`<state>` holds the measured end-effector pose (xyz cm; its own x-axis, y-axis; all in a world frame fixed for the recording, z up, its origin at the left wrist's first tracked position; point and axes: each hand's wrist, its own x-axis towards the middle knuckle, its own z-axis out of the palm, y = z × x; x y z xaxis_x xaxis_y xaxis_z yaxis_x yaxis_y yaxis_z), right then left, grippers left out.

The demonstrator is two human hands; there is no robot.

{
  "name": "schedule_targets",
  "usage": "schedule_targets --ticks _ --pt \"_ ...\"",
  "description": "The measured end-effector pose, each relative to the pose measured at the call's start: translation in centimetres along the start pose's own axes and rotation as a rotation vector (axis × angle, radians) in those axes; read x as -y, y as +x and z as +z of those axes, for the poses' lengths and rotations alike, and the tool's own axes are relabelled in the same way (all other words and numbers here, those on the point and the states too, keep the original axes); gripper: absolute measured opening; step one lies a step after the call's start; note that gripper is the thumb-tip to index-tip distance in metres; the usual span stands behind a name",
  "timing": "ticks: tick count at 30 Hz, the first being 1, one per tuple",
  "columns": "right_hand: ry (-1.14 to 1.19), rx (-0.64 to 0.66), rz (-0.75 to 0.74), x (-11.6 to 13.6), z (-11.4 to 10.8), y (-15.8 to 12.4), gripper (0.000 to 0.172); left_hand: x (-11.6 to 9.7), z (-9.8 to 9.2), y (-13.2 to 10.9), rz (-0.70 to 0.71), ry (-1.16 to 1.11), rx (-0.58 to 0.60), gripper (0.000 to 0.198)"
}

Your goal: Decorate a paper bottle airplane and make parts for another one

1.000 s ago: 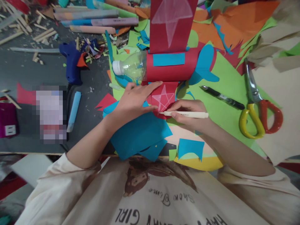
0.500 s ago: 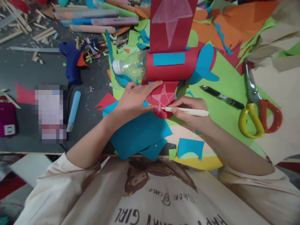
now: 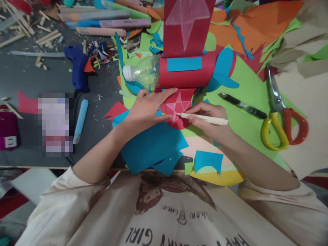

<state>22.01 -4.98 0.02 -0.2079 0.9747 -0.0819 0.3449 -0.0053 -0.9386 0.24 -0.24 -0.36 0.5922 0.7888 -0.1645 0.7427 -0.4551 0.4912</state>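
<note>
My right hand grips a white marker, its tip on a pale star outline drawn on the lower red paper wing. Spread flat, my left hand presses the wing's left side with thumb and fingers. The wing joins a clear plastic bottle wrapped in red paper, lying sideways with its white cap to the left. A blue paper strip and blue tail fins are on the wrap. The upper red wing bears a larger, filled-in star.
Scissors and a black pen lie to the right. On the left are a blue glue gun, a light-blue marker and a blurred-out object. Several markers lie at the back; blue paper lies in front.
The marker tip has moved slightly up within the lower star, my right hand shifting with it. My left hand stays in place.
</note>
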Motion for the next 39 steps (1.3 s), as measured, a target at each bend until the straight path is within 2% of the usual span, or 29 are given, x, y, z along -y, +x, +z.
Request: schedule_targets --ticks 7,19,27,31,39 --pt "-0.022 0.069 0.033 -0.12 -0.18 -0.02 0.017 0.03 -0.06 -0.05 -0.010 0.002 0.003 0.068" --pt "0.004 0.101 0.023 -0.16 -0.10 -0.08 0.016 -0.01 -0.05 -0.03 -0.012 0.020 0.014 0.067" --pt "-0.033 -0.020 -0.022 -0.13 0.17 -0.06 0.022 -0.03 -0.08 0.01 -0.018 0.032 0.027 0.067" --pt "-0.029 -0.070 -0.023 -0.12 0.31 -0.04 0.019 0.05 0.04 -0.05 -0.005 0.022 0.006 0.067" --pt "-0.034 -0.058 -0.039 -0.11 0.23 -0.05 0.019 0.07 0.02 -0.02 -0.003 0.003 0.003 0.065"
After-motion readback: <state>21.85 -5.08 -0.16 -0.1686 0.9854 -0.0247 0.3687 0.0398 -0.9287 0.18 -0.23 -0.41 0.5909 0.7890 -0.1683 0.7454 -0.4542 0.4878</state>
